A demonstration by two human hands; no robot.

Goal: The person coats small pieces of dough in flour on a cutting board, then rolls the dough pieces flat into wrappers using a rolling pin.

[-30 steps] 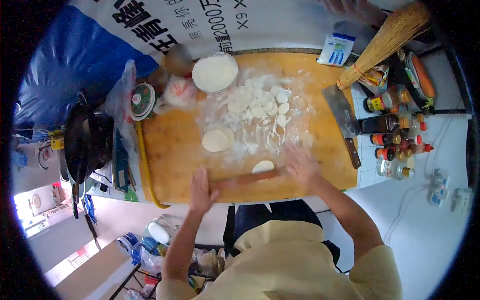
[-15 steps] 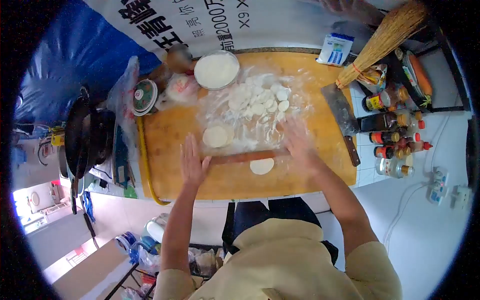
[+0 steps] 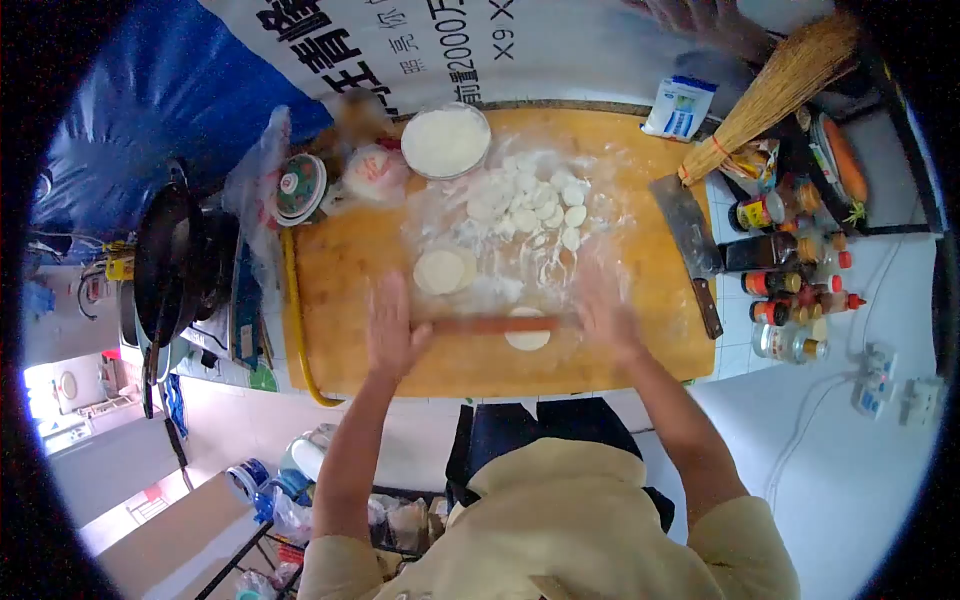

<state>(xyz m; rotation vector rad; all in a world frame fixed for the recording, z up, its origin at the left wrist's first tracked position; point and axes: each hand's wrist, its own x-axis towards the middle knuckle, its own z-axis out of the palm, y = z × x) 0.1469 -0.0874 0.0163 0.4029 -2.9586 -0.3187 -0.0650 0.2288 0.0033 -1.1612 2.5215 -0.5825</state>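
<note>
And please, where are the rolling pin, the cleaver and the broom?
Rolling pin (image 3: pixel 490 325): head view, middle of its shaft.
Cleaver (image 3: pixel 688 230): head view, on the blade.
Broom (image 3: pixel 778 88): head view, on the straw bristles.

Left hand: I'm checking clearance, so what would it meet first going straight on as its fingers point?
The left hand would probably meet the rounded white plastic bag with red print first, across the yellow-brown wooden board; exact height is unclear.

Both bare forearms (image 3: pixel 347 455) forward and apart, left hand (image 3: pixel 391 330) palm-down, thumb (image 3: pixel 421 337) inward, right hand (image 3: pixel 606 315) blurry, fingers (image 3: pixel 597 278) forward
</note>
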